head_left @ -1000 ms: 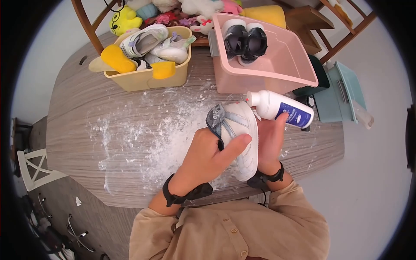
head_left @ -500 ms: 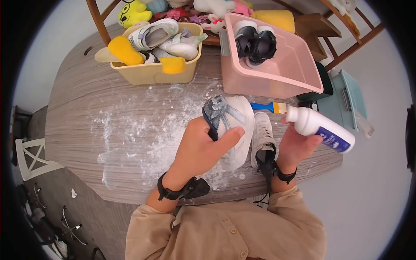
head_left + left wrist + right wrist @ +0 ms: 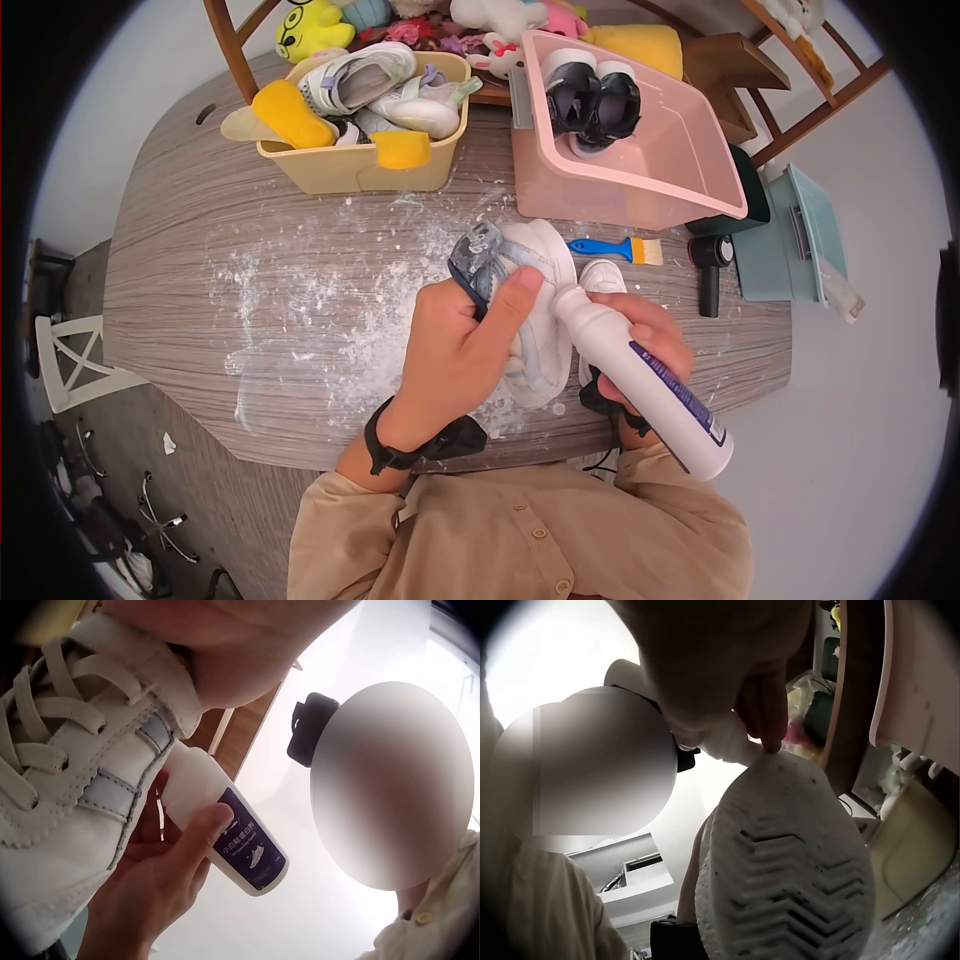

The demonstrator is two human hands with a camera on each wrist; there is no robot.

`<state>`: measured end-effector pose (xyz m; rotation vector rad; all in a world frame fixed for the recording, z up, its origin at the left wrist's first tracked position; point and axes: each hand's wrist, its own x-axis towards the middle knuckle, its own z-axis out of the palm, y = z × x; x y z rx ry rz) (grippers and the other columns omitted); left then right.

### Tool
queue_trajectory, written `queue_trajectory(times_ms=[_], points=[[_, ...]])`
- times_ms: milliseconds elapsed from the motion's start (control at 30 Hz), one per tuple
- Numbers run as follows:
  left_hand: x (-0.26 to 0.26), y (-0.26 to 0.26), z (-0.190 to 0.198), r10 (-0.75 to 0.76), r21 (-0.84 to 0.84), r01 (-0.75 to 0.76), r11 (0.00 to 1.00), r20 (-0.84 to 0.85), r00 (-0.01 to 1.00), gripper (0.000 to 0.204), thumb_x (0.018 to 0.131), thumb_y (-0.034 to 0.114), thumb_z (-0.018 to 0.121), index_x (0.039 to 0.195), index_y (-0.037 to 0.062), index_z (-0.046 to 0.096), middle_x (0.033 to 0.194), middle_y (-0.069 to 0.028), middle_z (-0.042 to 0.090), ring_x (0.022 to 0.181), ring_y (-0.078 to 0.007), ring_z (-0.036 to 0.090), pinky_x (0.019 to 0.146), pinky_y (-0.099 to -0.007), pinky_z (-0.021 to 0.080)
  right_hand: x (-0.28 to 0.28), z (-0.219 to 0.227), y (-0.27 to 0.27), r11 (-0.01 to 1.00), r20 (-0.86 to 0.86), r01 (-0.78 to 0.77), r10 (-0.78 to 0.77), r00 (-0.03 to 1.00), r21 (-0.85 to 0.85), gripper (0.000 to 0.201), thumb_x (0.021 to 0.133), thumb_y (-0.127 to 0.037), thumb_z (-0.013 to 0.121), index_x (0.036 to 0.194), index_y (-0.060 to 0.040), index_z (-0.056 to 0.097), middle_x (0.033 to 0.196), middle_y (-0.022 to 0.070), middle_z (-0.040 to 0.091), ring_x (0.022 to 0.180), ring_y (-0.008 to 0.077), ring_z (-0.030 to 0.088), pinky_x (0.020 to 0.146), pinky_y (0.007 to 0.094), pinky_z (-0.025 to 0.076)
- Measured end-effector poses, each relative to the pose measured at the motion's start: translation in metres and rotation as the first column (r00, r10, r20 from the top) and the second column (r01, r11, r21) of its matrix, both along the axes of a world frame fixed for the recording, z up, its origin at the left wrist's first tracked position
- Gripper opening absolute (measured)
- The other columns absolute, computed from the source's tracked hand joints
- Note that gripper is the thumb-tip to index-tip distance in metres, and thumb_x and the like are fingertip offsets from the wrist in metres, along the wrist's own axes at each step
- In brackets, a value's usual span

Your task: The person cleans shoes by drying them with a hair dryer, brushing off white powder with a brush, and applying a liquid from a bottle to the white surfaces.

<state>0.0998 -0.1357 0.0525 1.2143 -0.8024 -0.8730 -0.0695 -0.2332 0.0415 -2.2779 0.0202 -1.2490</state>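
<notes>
My left hand grips a white shoe with grey-blue straps at its heel, thumb along the side. My right hand is curled round a white bottle with a dark blue label, its narrow top against or very near the shoe's edge. In the left wrist view the laces and side of the shoe show beside the bottle. The right wrist view shows the zigzag sole. A second white shoe lies partly hidden under my right hand.
A blue-handled brush and a black tool lie to the right on the powder-marked table. Behind stand a yellow bin of shoes and a pink bin holding black-and-white shoes. Teal containers stand at the right.
The bottle has swung from the right to the shoe, its top now pointing up-left and its base toward me. My left hand has shifted slightly, still gripping the shoe. The brush and black tool are more exposed.
</notes>
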Motion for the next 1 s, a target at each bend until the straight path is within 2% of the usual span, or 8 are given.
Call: queue_trajectory(times_ms=[167, 267, 367, 433, 600, 733, 900, 1000], points=[[0.000, 0.000, -0.007, -0.002, -0.033, 0.005, 0.999, 0.093, 0.996, 0.034, 0.092, 0.021, 0.058, 0.065, -0.0002, 0.055, 0.048, -0.0007, 0.043, 0.047, -0.0071, 0.036, 0.042, -0.0273, 0.031, -0.001, -0.002, 0.002, 0.999, -0.017, 0.051, -0.051, 0.999, -0.013, 0.059, 0.071, -0.018, 0.080, 0.117, -0.0052, 0.044, 0.106, 0.0282, 0.060, 0.089, 0.0344, 0.065, 0.068, 0.0347, 0.055], [0.000, 0.002, -0.002, -0.018, -0.021, 0.023, 1.000, 0.212, 0.977, 0.031, 0.090, 0.019, 0.059, 0.066, -0.0001, 0.055, 0.048, -0.0058, 0.046, 0.042, -0.0152, 0.040, 0.042, -0.0297, 0.033, -0.001, -0.012, 0.000, 0.999, 0.055, 0.044, -0.045, 0.997, 0.013, 0.063, 0.071, -0.018, 0.080, 0.121, -0.0061, 0.043, 0.109, 0.0286, 0.058, 0.092, 0.0355, 0.064, 0.071, 0.0369, 0.054], [0.000, 0.002, 0.002, -0.012, -0.078, 0.035, 0.996, 0.278, 0.961, 0.026, 0.089, 0.017, 0.060, 0.068, 0.0003, 0.058, 0.050, -0.0092, 0.051, 0.042, -0.0233, 0.047, 0.043, -0.0314, 0.036, -0.005, -0.013, 0.000, 0.998, 0.062, 0.005, -0.009, 0.998, 0.060, 0.066, 0.072, -0.018, 0.080, 0.126, -0.0085, 0.042, 0.112, 0.0290, 0.057, 0.096, 0.0362, 0.063, 0.075, 0.0392, 0.053], [-0.001, 0.003, 0.004, -0.012, -0.083, 0.038, 0.996, 0.291, 0.957, 0.023, 0.088, 0.016, 0.060, 0.071, 0.0006, 0.059, 0.052, -0.0096, 0.053, 0.044, -0.0245, 0.051, 0.044, -0.0315, 0.038, -0.007, -0.013, 0.001, 0.995, 0.067, -0.009, 0.003, 0.998, 0.096, 0.066, 0.073, -0.017, 0.079, 0.127, -0.0101, 0.042, 0.113, 0.0291, 0.056, 0.097, 0.0363, 0.063, 0.077, 0.0402, 0.053], [0.001, 0.007, 0.010, -0.035, -0.065, 0.062, 0.996, 0.353, 0.935, 0.018, 0.087, 0.014, 0.061, 0.076, 0.0003, 0.061, 0.058, -0.0113, 0.058, 0.050, -0.0274, 0.057, 0.048, -0.0331, 0.043, 0.002, -0.015, 0.011, 0.988, 0.099, 0.155, -0.154, 0.983, 0.002, 0.056, 0.089, -0.046, 0.056, 0.121, -0.0050, 0.035, 0.098, 0.0271, 0.059, 0.084, 0.0315, 0.063, 0.071, 0.0377, 0.053], [-0.001, 0.008, 0.008, -0.016, -0.103, 0.063, 0.993, 0.403, 0.915, 0.013, 0.085, 0.012, 0.062, 0.080, -0.0002, 0.063, 0.064, -0.0132, 0.061, 0.056, -0.0306, 0.060, 0.050, -0.0344, 0.045, 0.003, -0.018, 0.012, 0.981, 0.124, 0.195, -0.194, 0.973, 0.004, 0.057, 0.088, -0.049, 0.054, 0.118, -0.0049, 0.035, 0.098, 0.0271, 0.059, 0.083, 0.0316, 0.064, 0.070, 0.0377, 0.053], [-0.001, 0.008, 0.008, 0.033, -0.168, 0.073, 0.983, 0.557, 0.830, 0.008, 0.081, 0.009, 0.065, 0.082, 0.0015, 0.064, 0.071, -0.0130, 0.063, 0.060, -0.0317, 0.060, 0.052, -0.0361, 0.047, -0.011, -0.020, 0.007, 0.985, 0.126, -0.027, 0.006, 0.992, 0.171, 0.062, 0.078, -0.023, 0.075, 0.129, -0.0125, 0.041, 0.116, 0.0286, 0.054, 0.103, 0.0359, 0.059, 0.082, 0.0418, 0.050], [-0.002, 0.007, 0.008, 0.057, -0.205, 0.078, 0.976, 0.580, 0.813, 0.008, 0.078, 0.009, 0.067, 0.083, 0.0032, 0.065, 0.072, -0.0118, 0.064, 0.060, -0.0311, 0.060, 0.053, -0.0367, 0.048, -0.015, -0.014, 0.009, 0.975, 0.099, -0.025, 0.004, 0.995, 0.219, 0.062, 0.079, -0.026, 0.074, 0.129, -0.0129, 0.040, 0.116, 0.0277, 0.054, 0.103, 0.0352, 0.059, 0.083, 0.0418, 0.049]])
